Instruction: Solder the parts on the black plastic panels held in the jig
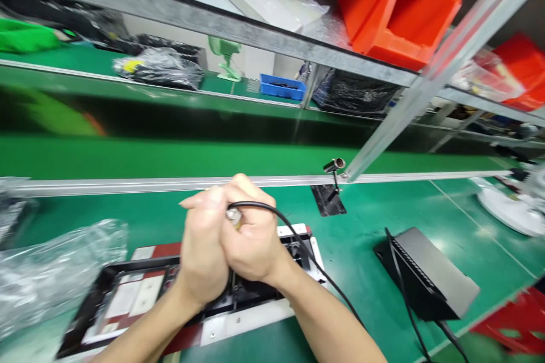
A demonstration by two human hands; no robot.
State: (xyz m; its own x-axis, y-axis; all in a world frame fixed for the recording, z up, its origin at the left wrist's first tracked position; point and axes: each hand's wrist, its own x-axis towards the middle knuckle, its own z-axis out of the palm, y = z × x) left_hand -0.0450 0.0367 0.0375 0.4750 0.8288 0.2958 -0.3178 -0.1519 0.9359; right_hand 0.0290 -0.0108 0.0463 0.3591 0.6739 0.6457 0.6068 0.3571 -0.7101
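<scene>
My left hand (202, 249) is closed against my right hand, above a black frame (89, 306) in a dark red and white fixture (240, 320). My right hand (251, 238) is wrapped round a tool with a metallic end (234, 215), whose body is mostly hidden by the fingers. From the top of the hands a black cable (302, 244) arches over the right wrist and runs down to the lower right. What my left fingers grip is hidden.
Clear plastic film (63, 272) lies at the left. Right of the fixture are a small metal stand (329, 198) and a grey-black box (430, 278) with cables. A diagonal metal post (395, 108) holds a shelf (204, 20) with orange bins (395, 17) overhead.
</scene>
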